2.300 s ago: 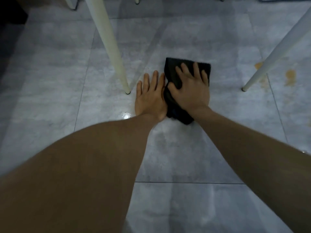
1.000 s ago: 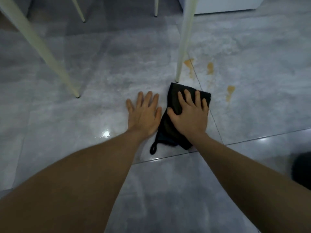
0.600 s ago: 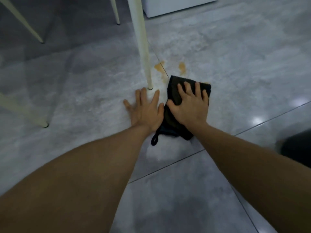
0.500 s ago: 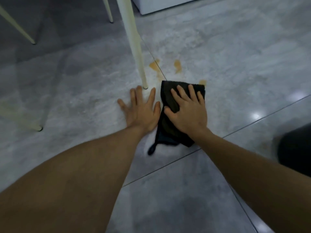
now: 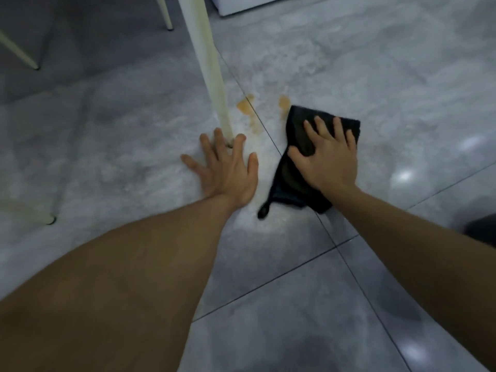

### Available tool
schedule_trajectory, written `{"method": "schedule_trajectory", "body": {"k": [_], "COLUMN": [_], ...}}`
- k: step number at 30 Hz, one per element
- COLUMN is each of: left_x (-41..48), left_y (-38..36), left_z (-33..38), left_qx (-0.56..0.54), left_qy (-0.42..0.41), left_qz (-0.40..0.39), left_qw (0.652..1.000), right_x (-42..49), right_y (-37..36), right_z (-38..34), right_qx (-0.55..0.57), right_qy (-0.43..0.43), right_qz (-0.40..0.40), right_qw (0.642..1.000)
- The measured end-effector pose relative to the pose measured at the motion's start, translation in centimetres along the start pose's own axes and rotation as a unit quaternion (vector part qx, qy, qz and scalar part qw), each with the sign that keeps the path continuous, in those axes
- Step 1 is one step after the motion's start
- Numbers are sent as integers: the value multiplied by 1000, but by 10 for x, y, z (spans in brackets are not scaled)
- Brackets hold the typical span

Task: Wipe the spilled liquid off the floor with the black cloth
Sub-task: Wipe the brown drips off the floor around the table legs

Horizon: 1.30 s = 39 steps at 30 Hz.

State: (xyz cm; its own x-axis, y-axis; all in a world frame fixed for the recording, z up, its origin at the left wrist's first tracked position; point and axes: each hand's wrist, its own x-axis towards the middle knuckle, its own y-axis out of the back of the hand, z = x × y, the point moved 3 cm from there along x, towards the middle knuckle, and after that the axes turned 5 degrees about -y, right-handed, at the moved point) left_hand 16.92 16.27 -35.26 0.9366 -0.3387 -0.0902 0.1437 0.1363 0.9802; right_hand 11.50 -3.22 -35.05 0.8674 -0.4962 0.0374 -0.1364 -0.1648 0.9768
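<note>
Right hand [image 5: 326,159]: flat, fingers spread, palm pressing down on the black cloth [image 5: 296,167]; not a closed grip, likely so that pressure spreads over the fabric while wiping. Cloth lies bunched on the floor [image 5: 402,89] under this hand, a small loop trailing at its near end.

Left hand [image 5: 228,167]: open, palm down on bare tile just beside the cloth, apart from it; probably bracing body weight. Its fingertips sit at the foot of a white furniture leg [image 5: 208,65].

Orange spilled liquid [image 5: 245,106]: patches beyond the cloth's far-left corner, along a tile joint, between leg and cloth. One spot touches the cloth's far edge. Not yet wiped.
</note>
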Motion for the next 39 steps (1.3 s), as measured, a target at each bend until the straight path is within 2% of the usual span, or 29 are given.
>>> {"method": "schedule_trajectory", "body": {"k": [2,4,8,10,12,15,19,21,24,26,28,30,34,37,39], "left_x": [0,-1,3,4,4,3,4,5,5,4,4,4,6,5,4], "left_y": [-1,-2,-4,-6,-6,-6,-6,-6,-3,-2,-2,-2,-2,-3,-3], "left_z": [-1,-2,-1,-1,-3,-5,-5,-5,-4,-5,-6,-6,-3,-5,-5], "left_qx": [0,1,8,15,11,16,19,16,-7,-15,5,24,14,9,4], "left_qy": [-3,-5,2,-4,-13,-22,-14,-9,-9,-11,-13,-14,2,0,-10], "left_qz": [-3,-3,3,4,4,6,9,13,24,19,6,3,2,-7,-17], "left_qw": [1000,1000,1000,1000,1000,1000,1000,1000,1000,1000,1000,1000,1000,1000,1000], "right_x": [-16,-9,55,74,71,55,78,100,103,85,66,62,85,63,26], "right_y": [4,7,-1,-11,-18,-15,-12,-20,-31,-27,-21,-15,-20,-23,-16], "right_z": [17,29,-6,-42,-65,-56,-67,-96,-132,-127,-97,-72,-87,-99,-76], "right_qx": [3,-7,-12,-13,-14,18,62,40,5,22,50,40,3,9,21], "right_qy": [11,-16,-65,-37,38,105,43,38,172,238,230,184,86,119,145], "right_qz": [6,5,11,-7,-26,-21,7,-21,-84,-93,-54,-19,-22,-29,-15], "right_qw": [1000,1000,998,999,999,994,997,998,981,967,970,982,996,992,989]}}
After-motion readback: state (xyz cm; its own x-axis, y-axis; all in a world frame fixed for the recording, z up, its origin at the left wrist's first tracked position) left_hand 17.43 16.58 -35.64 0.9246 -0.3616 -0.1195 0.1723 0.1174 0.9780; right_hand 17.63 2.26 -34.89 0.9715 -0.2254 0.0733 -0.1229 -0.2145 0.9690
